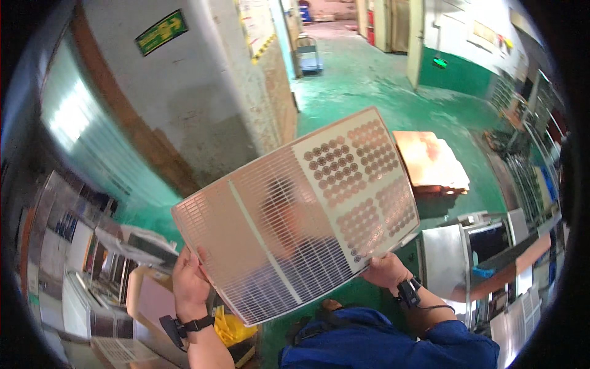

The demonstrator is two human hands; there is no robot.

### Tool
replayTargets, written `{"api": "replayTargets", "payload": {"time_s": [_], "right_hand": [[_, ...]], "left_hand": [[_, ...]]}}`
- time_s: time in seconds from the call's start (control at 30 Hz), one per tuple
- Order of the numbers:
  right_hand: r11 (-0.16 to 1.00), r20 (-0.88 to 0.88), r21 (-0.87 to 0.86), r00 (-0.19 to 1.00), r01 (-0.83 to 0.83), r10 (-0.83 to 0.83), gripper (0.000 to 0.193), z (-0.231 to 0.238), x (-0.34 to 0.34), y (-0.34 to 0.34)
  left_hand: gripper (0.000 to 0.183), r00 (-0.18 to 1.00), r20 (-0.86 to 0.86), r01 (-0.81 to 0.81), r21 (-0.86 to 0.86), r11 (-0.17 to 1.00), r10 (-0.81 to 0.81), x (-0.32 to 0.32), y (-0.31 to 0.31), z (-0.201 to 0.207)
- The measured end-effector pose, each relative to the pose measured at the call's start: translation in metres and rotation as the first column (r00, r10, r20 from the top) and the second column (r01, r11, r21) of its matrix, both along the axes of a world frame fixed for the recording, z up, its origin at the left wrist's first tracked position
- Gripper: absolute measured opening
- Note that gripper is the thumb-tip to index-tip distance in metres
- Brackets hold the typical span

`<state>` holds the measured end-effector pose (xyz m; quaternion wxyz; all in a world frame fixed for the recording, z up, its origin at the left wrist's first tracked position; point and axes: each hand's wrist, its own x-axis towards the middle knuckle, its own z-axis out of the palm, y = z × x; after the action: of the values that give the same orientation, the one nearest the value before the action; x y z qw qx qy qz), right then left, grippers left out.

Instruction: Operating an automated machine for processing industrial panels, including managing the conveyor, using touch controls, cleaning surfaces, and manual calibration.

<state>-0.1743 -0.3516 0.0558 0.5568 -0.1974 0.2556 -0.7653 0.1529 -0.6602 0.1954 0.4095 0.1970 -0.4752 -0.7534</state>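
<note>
A large rectangular sheet [301, 215] with a shiny, mirror-like surface is held up tilted in front of me. Its left part carries a fine line grid, and its right part has blocks of round patterns. My left hand [190, 284] grips the lower left edge, thumb on the front and the other fingers mostly behind. On the lower right edge, my right hand [387, 270] is closed around the border, its fingertips partly hidden. Each wrist wears a black strapped device.
Copper-coloured sheets [430, 161] lie stacked on the green floor [350, 92] beyond the panel. Flat metal panels [445, 261] stand at right. A cardboard box [147, 301] and yellow plastic [233, 327] are at lower left. A blue trolley [309, 61] stands far ahead.
</note>
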Motion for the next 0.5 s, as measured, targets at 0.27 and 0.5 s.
{"api": "replayTargets", "payload": {"time_s": [0.27, 0.5], "right_hand": [[0.972, 0.03, 0.075, 0.974, 0.223, -0.226, 0.064, -0.009, 0.003, 0.049], [0.855, -0.466, 0.255, 0.832, 0.452, -0.301, 0.043, 0.033, -0.038, 0.089]], "left_hand": [[0.039, 0.969, 0.033, 0.236, 0.198, 0.952, -0.247, -0.031, 0.016, -0.058], [0.032, 0.909, 0.412, -0.09, 0.056, 0.994, 0.059, -0.038, 0.013, -0.058]]}}
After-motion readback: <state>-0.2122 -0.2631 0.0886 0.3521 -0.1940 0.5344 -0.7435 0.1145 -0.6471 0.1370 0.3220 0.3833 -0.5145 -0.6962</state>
